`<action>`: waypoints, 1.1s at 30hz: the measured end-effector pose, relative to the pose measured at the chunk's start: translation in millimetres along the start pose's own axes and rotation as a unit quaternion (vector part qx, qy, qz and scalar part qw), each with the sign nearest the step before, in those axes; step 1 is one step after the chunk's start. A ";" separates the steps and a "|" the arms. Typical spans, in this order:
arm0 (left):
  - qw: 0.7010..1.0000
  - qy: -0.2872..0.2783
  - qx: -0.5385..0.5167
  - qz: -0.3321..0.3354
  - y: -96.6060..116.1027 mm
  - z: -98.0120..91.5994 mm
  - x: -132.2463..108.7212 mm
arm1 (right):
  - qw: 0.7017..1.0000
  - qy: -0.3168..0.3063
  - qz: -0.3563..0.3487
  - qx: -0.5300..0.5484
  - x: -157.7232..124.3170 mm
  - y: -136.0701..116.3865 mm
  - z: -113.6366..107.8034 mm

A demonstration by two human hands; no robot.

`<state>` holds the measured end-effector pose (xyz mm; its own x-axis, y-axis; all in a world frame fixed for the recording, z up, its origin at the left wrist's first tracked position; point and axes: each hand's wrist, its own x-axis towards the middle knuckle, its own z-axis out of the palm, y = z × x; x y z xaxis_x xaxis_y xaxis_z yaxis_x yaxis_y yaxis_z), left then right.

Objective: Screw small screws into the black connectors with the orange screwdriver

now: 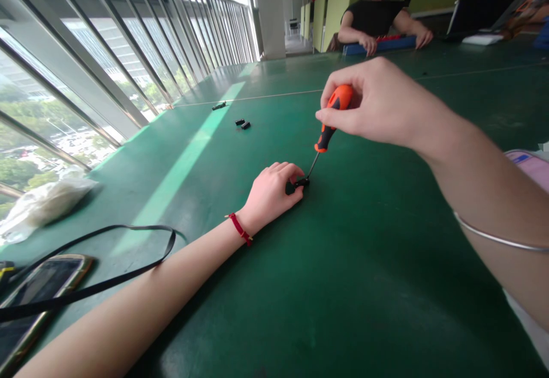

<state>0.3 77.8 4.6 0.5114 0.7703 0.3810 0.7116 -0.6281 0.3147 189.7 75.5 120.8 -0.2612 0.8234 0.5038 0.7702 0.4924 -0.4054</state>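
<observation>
Right hand (381, 106): fingers (343, 74) closed around screwdriver (326, 136), tip meeting small black part (294, 187). Left hand (270, 195): fingers (291, 172) curled over part, largely hiding it, on green worktop (386, 286); exact form unclear.

Daylight poured in through the big windows (150, 40) on the left, so it was pretty bright, and a pale sun stripe (184, 166) ran across the green workbench (386, 286). The left hand (270, 192) cast only a soft shadow. The wide lens bowed the window frames (81, 63) near the edge.
</observation>
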 end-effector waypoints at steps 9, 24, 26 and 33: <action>0.997 0.002 -0.080 0.011 0.4 -1.5 -0.5 | 1.000 0.028 -0.004 -0.009 1.4 2.2 1.0; 0.997 -0.012 -0.071 -0.001 -4.6 -1.4 1.2 | 1.000 0.018 0.002 -0.008 0.4 1.5 -1.1; 0.996 -0.014 -0.086 -0.007 -5.0 -1.6 1.7 | 1.000 0.021 0.002 -0.010 0.4 2.0 -1.1; 0.995 -0.010 -0.096 -0.006 -4.1 -1.8 2.3 | 1.000 0.028 -0.004 -0.009 2.3 7.3 4.3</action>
<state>-2.3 82.0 5.8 0.5143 0.7785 0.3598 0.6136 -0.6271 0.4798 192.2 82.3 115.7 -0.2343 0.8024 0.5489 0.7783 0.4932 -0.3887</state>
